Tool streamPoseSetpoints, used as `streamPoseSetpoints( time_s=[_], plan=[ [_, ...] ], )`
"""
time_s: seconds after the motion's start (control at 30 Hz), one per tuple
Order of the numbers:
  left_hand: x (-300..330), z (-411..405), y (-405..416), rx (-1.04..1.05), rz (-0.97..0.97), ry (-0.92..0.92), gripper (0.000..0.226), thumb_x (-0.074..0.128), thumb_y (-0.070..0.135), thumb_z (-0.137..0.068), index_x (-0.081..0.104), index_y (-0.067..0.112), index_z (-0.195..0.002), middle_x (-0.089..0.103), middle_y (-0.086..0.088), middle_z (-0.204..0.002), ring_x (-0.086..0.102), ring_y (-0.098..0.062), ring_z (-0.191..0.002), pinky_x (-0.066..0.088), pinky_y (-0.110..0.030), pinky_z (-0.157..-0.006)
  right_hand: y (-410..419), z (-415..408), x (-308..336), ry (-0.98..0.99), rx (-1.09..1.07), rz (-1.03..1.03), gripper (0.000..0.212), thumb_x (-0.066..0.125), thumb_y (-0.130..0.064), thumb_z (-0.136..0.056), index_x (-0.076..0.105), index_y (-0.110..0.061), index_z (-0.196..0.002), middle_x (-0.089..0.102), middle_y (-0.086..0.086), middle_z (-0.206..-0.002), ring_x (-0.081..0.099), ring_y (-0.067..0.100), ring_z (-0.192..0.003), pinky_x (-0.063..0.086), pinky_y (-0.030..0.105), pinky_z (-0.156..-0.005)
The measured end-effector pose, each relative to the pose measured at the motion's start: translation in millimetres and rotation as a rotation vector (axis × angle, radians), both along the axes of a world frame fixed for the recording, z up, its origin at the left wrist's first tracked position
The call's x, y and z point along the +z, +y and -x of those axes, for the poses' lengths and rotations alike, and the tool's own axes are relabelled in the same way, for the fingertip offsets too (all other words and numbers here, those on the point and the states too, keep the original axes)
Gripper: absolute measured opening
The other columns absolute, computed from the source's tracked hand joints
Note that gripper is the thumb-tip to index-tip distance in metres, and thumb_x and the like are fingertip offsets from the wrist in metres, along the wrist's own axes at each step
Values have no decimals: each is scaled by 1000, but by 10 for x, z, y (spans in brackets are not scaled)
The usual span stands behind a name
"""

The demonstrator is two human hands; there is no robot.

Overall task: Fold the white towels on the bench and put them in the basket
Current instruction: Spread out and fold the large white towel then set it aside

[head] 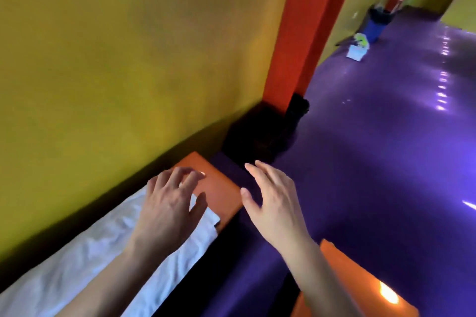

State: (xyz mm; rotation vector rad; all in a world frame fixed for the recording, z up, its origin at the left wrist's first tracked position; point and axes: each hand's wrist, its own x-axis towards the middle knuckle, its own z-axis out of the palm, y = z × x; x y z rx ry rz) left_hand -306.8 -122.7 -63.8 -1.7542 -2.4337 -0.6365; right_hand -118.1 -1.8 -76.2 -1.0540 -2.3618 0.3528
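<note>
A white towel (pixel 77 257) lies spread and wrinkled along the orange bench (pixel 219 188), which runs beside the yellow wall. My left hand (pixel 170 206) hovers over the towel's far end with fingers spread and slightly bent, holding nothing. My right hand (pixel 273 203) is raised beyond the bench's front edge, over the purple floor, with fingers straight and empty. A dark shape (pixel 260 134) stands in the corner past the bench end; whether it is the basket cannot be told.
An orange pillar (pixel 304 20) rises behind the corner. Glossy purple floor (pixel 386 149) stretches to the right. Far off stand a blue bin (pixel 376 23) and a white bucket (pixel 356 50). Another orange surface (pixel 345 273) sits at the lower right.
</note>
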Motion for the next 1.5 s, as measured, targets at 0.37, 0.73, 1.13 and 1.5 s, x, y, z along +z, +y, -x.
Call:
streamPoseSetpoints(
  time_s=[0.37, 0.73, 1.13, 1.5],
  plan=[
    [-700, 872, -1416, 445, 107, -80, 41, 46, 43, -88, 65, 25, -120, 61, -2, -119, 58, -32, -103, 42, -46, -91, -628, 1601, -606, -203, 439, 68, 47, 55, -41, -90, 59, -19, -132, 60, 3, -131, 57, 25, -119, 45, 45, -98],
    [-1634, 622, -1982, 886, 203, -259, 38, 46, 39, -86, 67, 26, -115, 62, 2, -117, 61, -28, -103, 41, -40, -91, -761, 2405, -1431, -414, 873, 182, 49, 49, -42, -93, 54, -25, -139, 54, -2, -140, 50, 18, -128, 40, 37, -108],
    [-3322, 418, -2604, 1317, 262, -344, 37, 45, 38, -82, 67, 29, -111, 61, 8, -111, 62, -23, -100, 46, -37, -85, -1399, 3131, -3185, -466, 1212, 254, 42, 57, -35, -94, 54, -27, -135, 57, -3, -134, 53, 20, -122, 44, 40, -102],
    [-5084, 624, -3318, 1389, 280, -271, 41, 44, 41, -82, 65, 27, -114, 62, 4, -111, 64, -28, -91, 50, -41, -78, -2400, 3591, -4829, -329, 1284, 229, 44, 52, -37, -90, 58, -25, -132, 58, -3, -132, 55, 23, -118, 40, 36, -99]
  ],
)
